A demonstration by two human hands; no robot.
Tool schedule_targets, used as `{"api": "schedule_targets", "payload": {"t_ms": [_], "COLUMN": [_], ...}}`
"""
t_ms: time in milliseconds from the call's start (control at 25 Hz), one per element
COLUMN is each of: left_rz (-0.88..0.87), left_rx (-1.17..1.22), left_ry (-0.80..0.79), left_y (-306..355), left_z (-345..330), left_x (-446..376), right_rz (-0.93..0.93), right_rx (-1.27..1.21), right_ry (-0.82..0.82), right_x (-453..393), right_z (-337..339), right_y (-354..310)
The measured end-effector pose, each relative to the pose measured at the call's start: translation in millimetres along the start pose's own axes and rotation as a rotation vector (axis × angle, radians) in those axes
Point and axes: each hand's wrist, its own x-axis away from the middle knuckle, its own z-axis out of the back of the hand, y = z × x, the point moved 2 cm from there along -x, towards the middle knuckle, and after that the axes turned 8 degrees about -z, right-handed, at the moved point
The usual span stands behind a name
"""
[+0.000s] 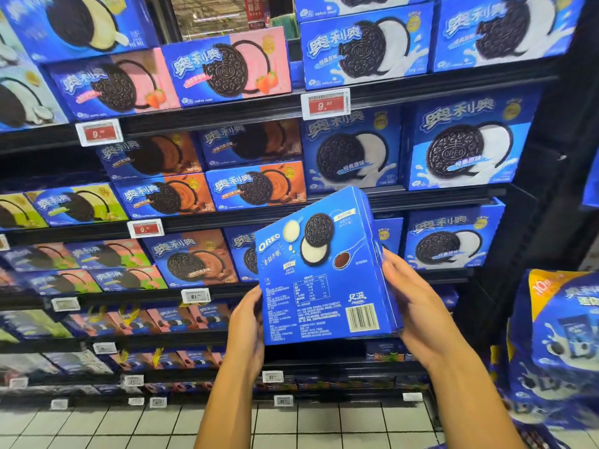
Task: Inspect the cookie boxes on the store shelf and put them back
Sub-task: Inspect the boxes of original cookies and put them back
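Head view: both hands, left hand (248,332) and right hand (418,306), grip the blue cookie box (324,273) by its sides, back facing up, before the shelf (421,196). Looking step; next, slide it back in.

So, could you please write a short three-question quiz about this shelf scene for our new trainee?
1. True or false: the blue cookie box is held with its back panel, the one with the barcode, facing the camera.
2. Which hands hold the box? A) left hand only B) right hand only C) both
3. Fill in: the price tag on the shelf edge above the held box reads 9.___.

Key:
1. True.
2. C: the left hand grips the left edge and the right hand the right edge.
3. 90.
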Motion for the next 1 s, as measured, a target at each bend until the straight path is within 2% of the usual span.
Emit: {"api": "schedule_targets", "payload": {"t_ms": [200,560,880,1000], "left_rz": [0.101,0.134,0.098,0.047], "left_rx": [-0.073,-0.039,-0.056,-0.027], "left_ry": [-0.109,-0.114,-0.134,-0.133], "left_y": [-14.7,-26.7,-22.8,-12.3], "left_z": [-1.1,-1.7,0.4,3.2], "left_x": [-3.2,-0.3,2.1,2.5], "right_rz": [0.028,0.034,0.028,-0.01], "right_rx": [0.085,0.255,0.212,0.083], "right_ry": [-0.015,-0.07,-0.118,-0.113], "right_x": [0.9,5.3,6.8,5.6], "right_z": [-12.6,-17.0,-10.5,-0.2], "right_y": [-6.6,-10.5,-9.1,-7.3]}}
